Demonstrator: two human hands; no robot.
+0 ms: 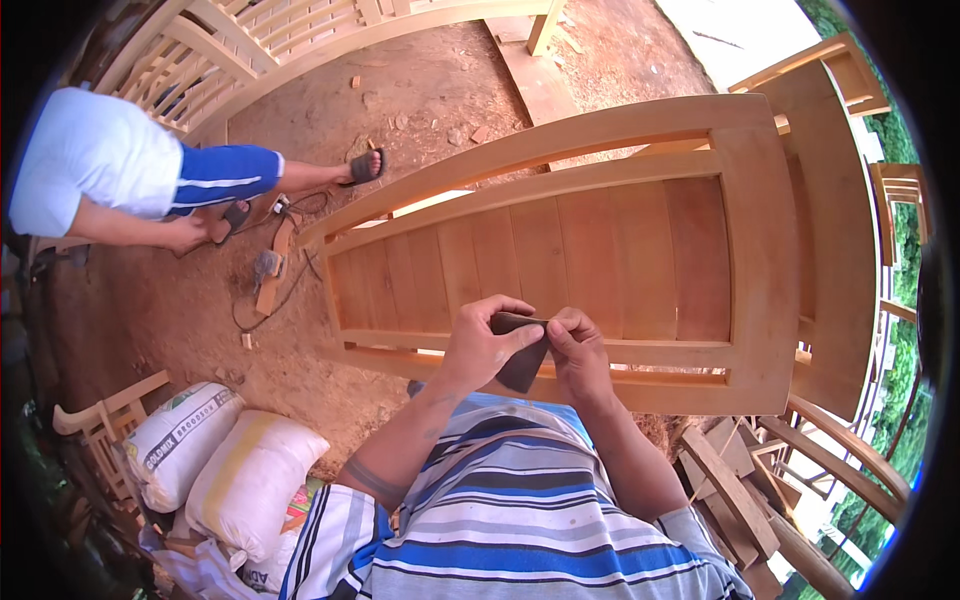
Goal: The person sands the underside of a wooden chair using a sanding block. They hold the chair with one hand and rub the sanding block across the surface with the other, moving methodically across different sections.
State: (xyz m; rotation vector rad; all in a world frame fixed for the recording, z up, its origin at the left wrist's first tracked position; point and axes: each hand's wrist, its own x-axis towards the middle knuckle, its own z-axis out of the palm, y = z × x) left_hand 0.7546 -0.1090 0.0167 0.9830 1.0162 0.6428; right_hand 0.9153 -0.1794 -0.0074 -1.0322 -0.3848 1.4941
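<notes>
My left hand (484, 345) and my right hand (581, 356) meet in front of my body. Between them they pinch a small dark sheet (523, 369) that looks like sandpaper, its upper edge folded or curled. The left thumb lies across the sheet, while the right thumb and forefinger grip its upper right corner. Under and beyond both hands lies a framed wooden panel (592, 255), made of boards set side by side, with open slots along its long rails. Parts of its near rail are hidden by my hands and the sheet.
Another wooden panel (836, 225) stands at the right. A person in a white shirt (112, 161) bends at the left, near a corded power tool (268, 264) on the dirt floor. Filled sacks (251, 480) lie lower left, wood offcuts (731, 487) lower right. Slatted furniture (217, 67) stands behind.
</notes>
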